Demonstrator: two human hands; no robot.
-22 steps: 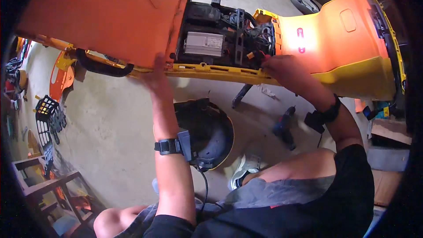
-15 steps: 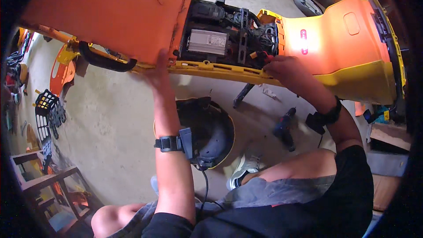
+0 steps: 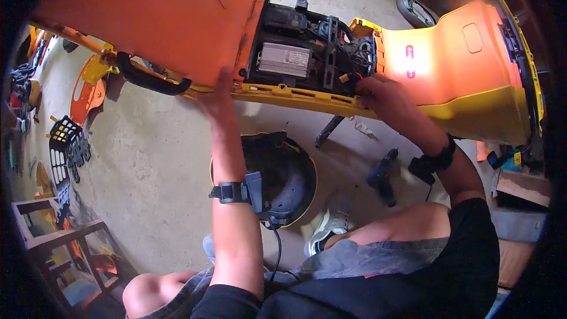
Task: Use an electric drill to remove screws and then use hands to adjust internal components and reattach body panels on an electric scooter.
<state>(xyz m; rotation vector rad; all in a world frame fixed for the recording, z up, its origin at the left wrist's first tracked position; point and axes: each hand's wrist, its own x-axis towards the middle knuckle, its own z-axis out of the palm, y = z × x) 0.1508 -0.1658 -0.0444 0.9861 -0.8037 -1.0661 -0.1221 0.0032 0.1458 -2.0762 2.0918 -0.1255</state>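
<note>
An orange and yellow scooter body (image 3: 150, 23) lies across the top of the view, with an open bay in its middle. My left hand (image 3: 217, 101) grips the lower edge of the body, thumb on the orange panel and fingers around the yellow side rail (image 3: 283, 91). At the bay's right end, the closed fingers of my right hand (image 3: 387, 97) pinch a thin red and dark cable beside a small yellow connector (image 3: 344, 78). Fingertips there are partly hidden. A silver finned controller box (image 3: 283, 59) sits in the bay, left of a black metal bracket (image 3: 332, 47) and bundled wires (image 3: 361, 53).
Between my legs on the floor lies a round black tub-like part (image 3: 269, 171). A cordless drill (image 3: 383, 178) is to its right. Black slatted parts (image 3: 62, 139) and an orange piece (image 3: 85, 94) lie left, above a wooden frame (image 3: 65, 239). A wheel (image 3: 415, 10) rests beyond the body.
The whole scene sits slightly lower and farther right in view. Both hands keep nearly the same places on the scooter body, with the right fingers still by the connector.
</note>
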